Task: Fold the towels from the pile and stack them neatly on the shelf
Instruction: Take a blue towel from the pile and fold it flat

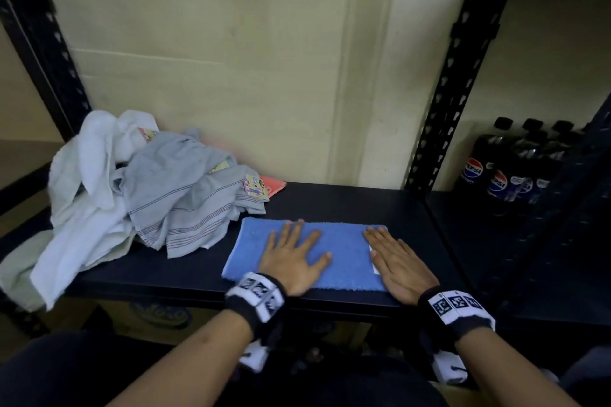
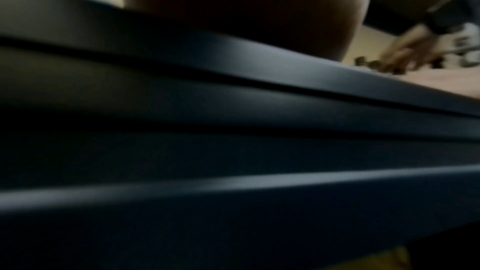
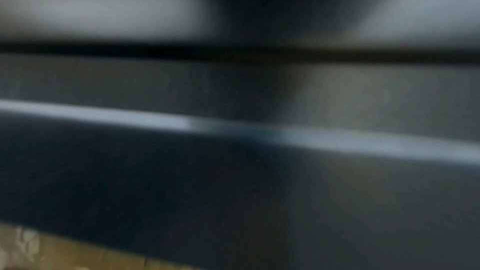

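1. Both grips lie flat and open-fingered: the left hand [image 1: 295,256] presses the middle of the blue towel [image 1: 347,258], and the right hand [image 1: 398,266] presses its right end, partly on the shelf [image 1: 330,201]
2. Neither hand holds anything; the straight fingers seem to be smoothing the cloth
3. Folded into a long rectangle, the blue towel lies along the shelf's front edge, right of centre. It likely needs one more fold before it can start a stack
4. Progress looks early, since no finished stack shows anywhere
5. At the shelf's left end sits the pile [image 1: 132,192] of crumpled white and grey striped towels, unfolded, with some cloth hanging over the front edge. A pink cloth [image 1: 274,185] peeks out behind it
6. Pepsi bottles [image 1: 509,168] stand on the neighbouring shelf, well apart
7. Nothing blocks the hands; both wrist views are dark and blurred
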